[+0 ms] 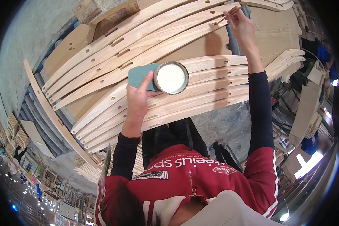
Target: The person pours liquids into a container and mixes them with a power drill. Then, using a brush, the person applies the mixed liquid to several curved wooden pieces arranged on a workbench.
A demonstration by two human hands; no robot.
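My left hand (138,98) is closed around a round cup (172,78) of creamy white stuff and a flat grey-green piece (138,76) beside it, thumb on top. Both are held above curved pale wooden slats (211,77) in the near group. At the upper right, my right hand (240,27) pinches a thin brown stick (235,9) over the ends of the far group of slats (154,34). Slots and round holes show in the slats' faces. Whether the stick touches the wood I cannot tell.
Brown cardboard (271,30) lies under the slats. Grey rollers (35,116) run along the left, with a single curved strip (56,113) across them. Wooden blocks (101,11) stand at the far edge. More slats (286,62) lie at the right.
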